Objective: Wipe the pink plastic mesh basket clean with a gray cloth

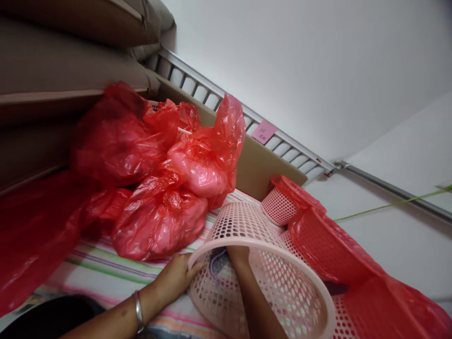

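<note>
Striped cloth (pixel 109 262) spreads beneath the pink basket (pixel 282 275), tipped mouth toward me, its axis running away. My left hand (pixel 181 274) pinches its rim (pixel 254 243); my right hand (pixel 238 254), nearer the grey item (pixel 220 262) inside, hides its grip: I can't tell.
</note>
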`<state>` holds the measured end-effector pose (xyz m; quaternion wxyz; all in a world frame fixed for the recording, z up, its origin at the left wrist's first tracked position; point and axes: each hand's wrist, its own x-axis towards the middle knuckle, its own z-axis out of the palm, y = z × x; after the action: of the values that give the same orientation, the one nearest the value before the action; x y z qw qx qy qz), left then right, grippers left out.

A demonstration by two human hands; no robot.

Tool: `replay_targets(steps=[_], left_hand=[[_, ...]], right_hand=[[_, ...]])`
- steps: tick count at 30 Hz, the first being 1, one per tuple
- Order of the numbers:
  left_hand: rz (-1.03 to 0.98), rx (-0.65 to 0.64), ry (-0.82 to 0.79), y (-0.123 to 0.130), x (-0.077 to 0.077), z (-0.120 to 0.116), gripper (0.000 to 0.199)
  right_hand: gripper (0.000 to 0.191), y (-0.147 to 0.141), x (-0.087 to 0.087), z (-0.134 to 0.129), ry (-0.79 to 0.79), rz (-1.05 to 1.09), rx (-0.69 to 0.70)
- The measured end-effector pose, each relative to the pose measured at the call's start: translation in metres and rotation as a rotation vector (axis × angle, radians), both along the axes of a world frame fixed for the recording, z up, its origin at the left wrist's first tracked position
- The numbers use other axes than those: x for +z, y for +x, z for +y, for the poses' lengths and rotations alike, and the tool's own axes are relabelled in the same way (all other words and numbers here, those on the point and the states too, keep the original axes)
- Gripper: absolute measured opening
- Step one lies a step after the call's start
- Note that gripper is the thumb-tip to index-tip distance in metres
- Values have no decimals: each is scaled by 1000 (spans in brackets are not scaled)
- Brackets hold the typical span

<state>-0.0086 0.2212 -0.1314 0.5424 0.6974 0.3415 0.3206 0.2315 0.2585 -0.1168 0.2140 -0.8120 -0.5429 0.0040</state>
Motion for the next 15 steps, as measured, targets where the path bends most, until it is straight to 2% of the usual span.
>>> replay_targets(steps=[2, 5, 7, 8, 11, 13, 15], left_hand=[[-1, -4, -4, 0, 1, 1, 38], [-11, -14, 9, -1, 3, 1, 37], [-3, -5, 15, -1, 3, 1, 38], [2, 0, 17, -1, 3, 1, 38], [13, 12, 42, -1, 2, 1, 38], [8, 19, 52, -1, 1, 2, 39], [2, 23, 40, -1, 0, 2, 41]], right_hand=[[39, 2, 7, -14, 66, 112, 15], [41, 5, 12, -38, 217, 561, 28], [41, 9, 12, -51, 270, 768, -9], [40, 11, 11, -56, 272, 779, -41], [49, 15, 11, -71, 286, 612, -137], [55, 12, 12, -81, 323, 429, -114], [53, 3, 13, -88, 299, 185, -24]])
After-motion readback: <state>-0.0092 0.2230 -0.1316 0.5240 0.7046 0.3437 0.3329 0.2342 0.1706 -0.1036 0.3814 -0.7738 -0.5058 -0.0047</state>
